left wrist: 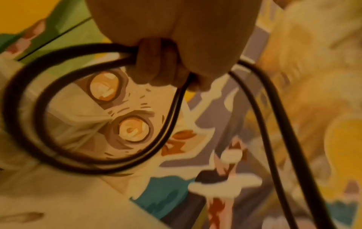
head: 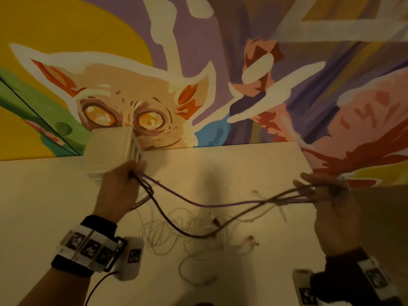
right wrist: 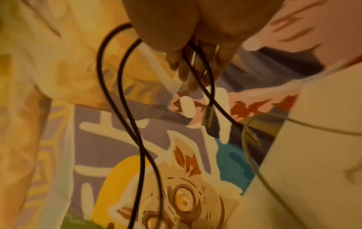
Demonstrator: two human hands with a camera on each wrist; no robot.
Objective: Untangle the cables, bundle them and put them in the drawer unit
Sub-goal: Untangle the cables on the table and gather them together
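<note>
Drawer unit [head: 114,149] blurred, partly behind hand [head: 120,186]

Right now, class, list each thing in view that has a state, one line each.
Dark cable: lifted, strung between both hands, sagging.
Left hand: gripping looped dark cable.
Right hand: holding dark cable strands.
Thin white cables: tangled, lying on table.
Drawer unit: on table; drawers unclear.
</note>
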